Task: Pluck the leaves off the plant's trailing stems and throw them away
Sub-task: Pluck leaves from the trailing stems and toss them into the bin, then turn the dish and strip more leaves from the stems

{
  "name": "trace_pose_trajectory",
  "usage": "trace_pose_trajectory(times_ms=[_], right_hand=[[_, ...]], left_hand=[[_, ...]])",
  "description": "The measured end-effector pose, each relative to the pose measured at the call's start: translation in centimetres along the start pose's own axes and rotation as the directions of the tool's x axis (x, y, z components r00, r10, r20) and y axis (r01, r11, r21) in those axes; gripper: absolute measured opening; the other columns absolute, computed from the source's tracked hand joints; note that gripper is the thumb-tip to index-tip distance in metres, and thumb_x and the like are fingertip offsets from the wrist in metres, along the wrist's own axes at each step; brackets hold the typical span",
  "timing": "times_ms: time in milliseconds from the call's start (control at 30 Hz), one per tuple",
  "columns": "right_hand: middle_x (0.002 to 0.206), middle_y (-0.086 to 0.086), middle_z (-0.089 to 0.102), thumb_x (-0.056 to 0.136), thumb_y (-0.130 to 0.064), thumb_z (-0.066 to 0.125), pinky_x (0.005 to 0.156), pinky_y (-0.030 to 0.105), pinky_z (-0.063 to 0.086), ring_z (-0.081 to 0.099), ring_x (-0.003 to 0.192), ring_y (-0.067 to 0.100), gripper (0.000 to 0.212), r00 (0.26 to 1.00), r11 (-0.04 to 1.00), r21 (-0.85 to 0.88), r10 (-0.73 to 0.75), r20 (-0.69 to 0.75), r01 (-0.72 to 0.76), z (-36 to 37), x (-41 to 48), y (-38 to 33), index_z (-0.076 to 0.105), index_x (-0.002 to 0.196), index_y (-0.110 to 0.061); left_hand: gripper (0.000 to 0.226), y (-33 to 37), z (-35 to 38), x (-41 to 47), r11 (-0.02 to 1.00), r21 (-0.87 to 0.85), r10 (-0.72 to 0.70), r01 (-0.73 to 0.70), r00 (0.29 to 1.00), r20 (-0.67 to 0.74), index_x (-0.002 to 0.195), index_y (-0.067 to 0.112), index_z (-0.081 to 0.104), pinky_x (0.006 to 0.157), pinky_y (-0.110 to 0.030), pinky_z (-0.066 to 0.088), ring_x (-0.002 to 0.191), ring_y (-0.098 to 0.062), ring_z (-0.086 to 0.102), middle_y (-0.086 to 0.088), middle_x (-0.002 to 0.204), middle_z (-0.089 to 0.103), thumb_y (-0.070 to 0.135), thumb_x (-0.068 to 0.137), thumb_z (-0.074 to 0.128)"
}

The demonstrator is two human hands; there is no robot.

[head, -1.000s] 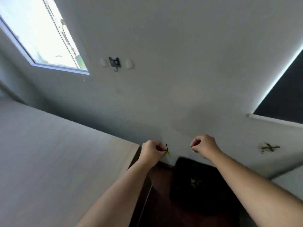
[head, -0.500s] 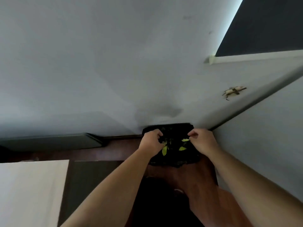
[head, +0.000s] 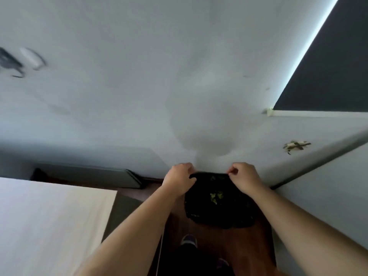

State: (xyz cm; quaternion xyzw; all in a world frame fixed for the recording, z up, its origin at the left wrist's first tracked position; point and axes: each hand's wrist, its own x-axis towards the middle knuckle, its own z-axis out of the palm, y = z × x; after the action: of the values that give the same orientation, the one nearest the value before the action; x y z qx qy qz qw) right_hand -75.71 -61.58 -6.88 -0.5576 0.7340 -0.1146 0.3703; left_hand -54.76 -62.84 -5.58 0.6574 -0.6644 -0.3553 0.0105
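A black bin (head: 220,218) lined with a dark bag stands on the floor against the wall. Several yellow-green leaves (head: 216,196) lie at its bottom. My left hand (head: 179,180) hovers over the bin's far left rim with its fingers curled, and I see no leaf in it. Over the far right rim, my right hand (head: 246,178) has thumb and forefinger pressed together, and nothing shows between them. The plant and its trailing stems are out of view.
A pale wooden tabletop (head: 49,226) fills the lower left. A grey baseboard unit (head: 89,176) runs along the wall behind it. A dark window blind (head: 328,66) is at the upper right, and a wall corner closes in on the right. My shoes (head: 189,240) stand on the brown floor.
My view dropped from the upper wall to the bin. Half a second ago leaves were falling from my hands; they now lie inside the bin, and both hands stay above its rim.
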Motion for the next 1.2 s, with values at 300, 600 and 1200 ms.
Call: trace_pose_trajectory(times_ms=[300,600,1200], right_hand=[[0.095,0.007,0.074,0.083,-0.011,0.058,0.078,0.022,0.046,0.066,0.091,0.023,0.015,0.816,0.825,-0.061,-0.539,0.209,0.561,5.1,-6.7,-21.2,0.072,0.089,-0.014],[0.076,0.001,0.062,0.084,-0.013,0.058,0.062,0.022,0.043,0.058,0.067,0.016,0.015,0.347,0.432,0.054,-0.788,0.509,0.9,20.2,-25.5,-34.2,0.072,0.088,-0.016],[0.123,0.004,0.059,0.085,-0.015,0.048,0.092,0.036,0.046,0.055,0.111,0.024,0.038,-0.105,-0.202,0.052,-0.263,0.959,0.978,47.5,-51.3,-35.6,0.055,0.121,-0.026]], left_hand=[[0.024,-9.4,-12.0,-16.7,0.964,-0.117,-0.266,0.239,0.837,-0.479,0.106,0.014,0.065,0.083,-0.027,0.046,0.106,-0.024,0.061,-0.004,0.111,0.067,0.017,0.083,0.06],[0.024,-22.9,-11.4,-41.2,0.718,-0.443,-0.688,0.537,0.45,-0.57,0.104,0.021,0.067,0.086,-0.029,0.052,0.101,-0.02,0.064,0.0,0.107,0.07,0.027,0.082,0.057],[0.035,-45.3,2.2,-68.1,0.512,-0.392,-0.856,0.765,0.413,-0.312,0.114,0.019,0.066,0.101,-0.033,0.037,0.113,-0.023,0.057,-0.001,0.119,0.066,0.039,0.086,0.062]])
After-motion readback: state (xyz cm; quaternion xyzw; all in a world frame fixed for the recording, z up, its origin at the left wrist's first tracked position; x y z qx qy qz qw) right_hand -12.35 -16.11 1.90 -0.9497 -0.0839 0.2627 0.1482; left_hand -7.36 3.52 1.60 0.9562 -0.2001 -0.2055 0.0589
